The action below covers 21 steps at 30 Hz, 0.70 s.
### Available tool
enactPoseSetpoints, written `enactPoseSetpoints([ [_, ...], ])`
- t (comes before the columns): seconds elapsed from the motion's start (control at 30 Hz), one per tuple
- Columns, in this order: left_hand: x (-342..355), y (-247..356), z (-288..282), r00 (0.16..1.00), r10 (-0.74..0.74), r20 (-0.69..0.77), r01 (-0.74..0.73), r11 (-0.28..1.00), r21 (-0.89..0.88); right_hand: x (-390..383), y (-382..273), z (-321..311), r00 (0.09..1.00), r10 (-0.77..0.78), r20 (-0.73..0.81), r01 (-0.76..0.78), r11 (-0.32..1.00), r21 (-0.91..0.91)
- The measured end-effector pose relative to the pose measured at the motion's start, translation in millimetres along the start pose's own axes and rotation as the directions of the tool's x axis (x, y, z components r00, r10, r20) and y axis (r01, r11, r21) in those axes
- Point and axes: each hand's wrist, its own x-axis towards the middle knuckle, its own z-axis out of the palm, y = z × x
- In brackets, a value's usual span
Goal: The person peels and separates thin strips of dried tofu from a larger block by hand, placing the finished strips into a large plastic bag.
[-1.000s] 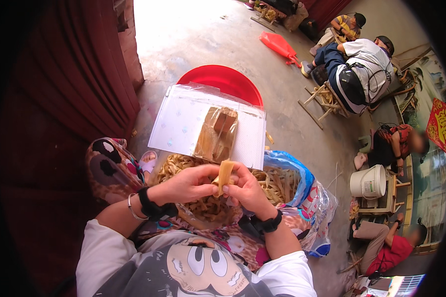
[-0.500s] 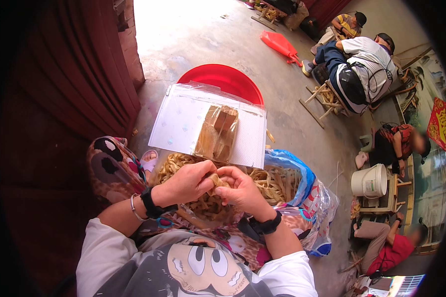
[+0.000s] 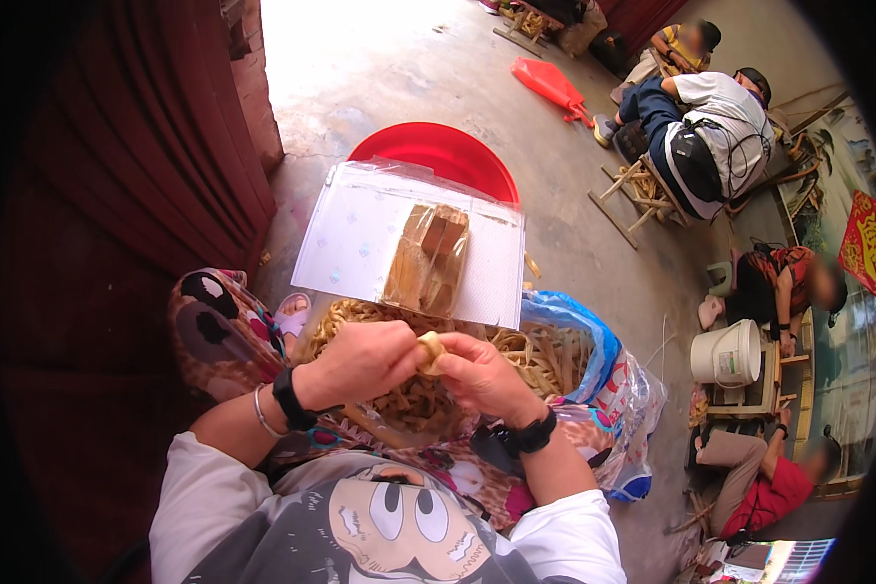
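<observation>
A small piece of pale tan strip (image 3: 429, 352), bent into a loop or roll, is pinched between my two hands. My left hand (image 3: 365, 362) is closed on its left side, knuckles up, the fingertips partly hidden. From the right, my right hand (image 3: 485, 378) grips it between thumb and fingers. Beneath them, many loose tan strips (image 3: 545, 358) fill an open plastic bag with a blue rim (image 3: 594, 326) on my lap. Just beyond my hands lies a white board (image 3: 350, 234) bearing wooden blocks (image 3: 423, 258) under clear plastic.
The board rests partly over a red basin (image 3: 462, 161). A dark red curtain or door (image 3: 165, 127) is at left. Farther off are an orange-red bag (image 3: 550, 90), a white bucket (image 3: 725, 355), a stool (image 3: 638, 200) and several seated people along the right.
The strip has turned and its pale, rounded end now shows between my fingers. My left hand has rolled over slightly; my right hand has shifted a little to the right and down.
</observation>
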Motion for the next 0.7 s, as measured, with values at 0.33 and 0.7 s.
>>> enactPoseSetpoints([
  [0.33, 0.7, -12.7, -4.3, 0.857, -0.351, 0.378, 0.497, 0.363, -0.788, -2.3, -9.0, -9.3, 0.982, -0.177, -0.065, 0.147, 0.935, -0.324],
  [0.7, -4.6, -5.9, -21.6, 0.826, -0.16, 0.541, 0.562, 0.303, -0.769, -2.6, -14.8, -19.2, 0.983, -0.16, -0.085, 0.126, 0.943, -0.309],
])
